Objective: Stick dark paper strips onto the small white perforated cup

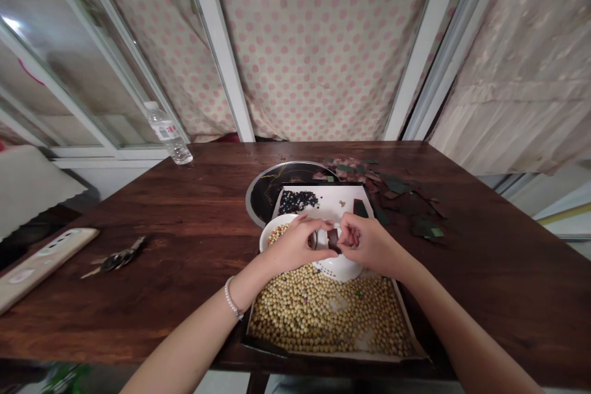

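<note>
Both hands meet over a white bowl with small holes (339,269), which sits among the pale yellow beads in a black-edged tray (265,348). My left hand (298,243) curves in a C shape, its thumb and fingertips at a small flat dark brown piece (333,240). From the other side, my right hand (364,241) pinches at that piece's right edge with its fingers curled in. What the piece is made of, I cannot tell. Under the left hand, another white bowl (265,239) holds small multicoloured beads (277,232), partly covered by the fingers. Round yellowish beads (318,314) fill the near part of the tray.
Dark beads (298,200) lie in the tray's white far section. Behind it is a round black plate (261,197). Green and brown scraps (397,184) are scattered at right. At left are a water bottle (170,135), keys (117,258) and a phone (46,261).
</note>
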`<state>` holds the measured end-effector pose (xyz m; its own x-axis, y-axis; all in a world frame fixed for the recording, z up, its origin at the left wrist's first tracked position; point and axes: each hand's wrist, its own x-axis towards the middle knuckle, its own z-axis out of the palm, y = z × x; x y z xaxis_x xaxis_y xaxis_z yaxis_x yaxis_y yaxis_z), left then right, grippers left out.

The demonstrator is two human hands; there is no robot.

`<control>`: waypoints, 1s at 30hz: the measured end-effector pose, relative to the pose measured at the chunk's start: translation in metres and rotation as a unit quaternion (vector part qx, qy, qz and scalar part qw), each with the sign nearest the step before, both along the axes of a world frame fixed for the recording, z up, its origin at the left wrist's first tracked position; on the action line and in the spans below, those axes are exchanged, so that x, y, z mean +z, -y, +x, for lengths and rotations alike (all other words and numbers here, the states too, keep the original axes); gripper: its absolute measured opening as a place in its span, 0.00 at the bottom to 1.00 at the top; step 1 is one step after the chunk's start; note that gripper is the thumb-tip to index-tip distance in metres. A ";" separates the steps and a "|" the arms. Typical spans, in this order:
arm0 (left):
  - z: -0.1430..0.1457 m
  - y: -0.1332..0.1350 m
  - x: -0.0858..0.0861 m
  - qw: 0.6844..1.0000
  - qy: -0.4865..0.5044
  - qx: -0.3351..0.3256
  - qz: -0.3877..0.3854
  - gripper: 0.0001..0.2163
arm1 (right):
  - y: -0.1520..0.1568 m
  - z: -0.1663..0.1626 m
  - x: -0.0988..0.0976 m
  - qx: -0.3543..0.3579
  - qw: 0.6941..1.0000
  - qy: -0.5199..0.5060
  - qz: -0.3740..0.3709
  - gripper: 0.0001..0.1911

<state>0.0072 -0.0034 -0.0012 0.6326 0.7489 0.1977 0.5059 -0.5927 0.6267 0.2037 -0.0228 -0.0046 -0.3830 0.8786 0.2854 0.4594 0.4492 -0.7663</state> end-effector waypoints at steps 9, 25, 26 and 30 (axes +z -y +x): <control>-0.002 0.001 0.000 1.000 -0.011 0.003 0.005 0.17 | -0.009 -0.007 -0.009 -0.034 0.999 -0.029 0.015 0.12; -0.008 -0.001 0.007 0.998 -0.015 0.045 -0.035 0.19 | -0.013 -0.021 -0.015 -0.072 0.995 0.007 0.067 0.14; -0.008 0.000 0.009 0.998 -0.014 0.045 -0.036 0.19 | -0.012 -0.021 -0.014 -0.072 0.994 0.018 0.076 0.13; -0.005 0.002 0.015 0.998 -0.017 0.055 -0.037 0.17 | -0.006 -0.021 -0.006 -0.050 0.991 0.071 0.101 0.13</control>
<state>0.0023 -0.0059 0.0138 0.5511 0.8259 0.1192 0.5871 -0.4852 0.6480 0.1824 -0.0164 -0.0107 -0.3463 0.8443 0.4089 0.6057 0.5341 -0.5899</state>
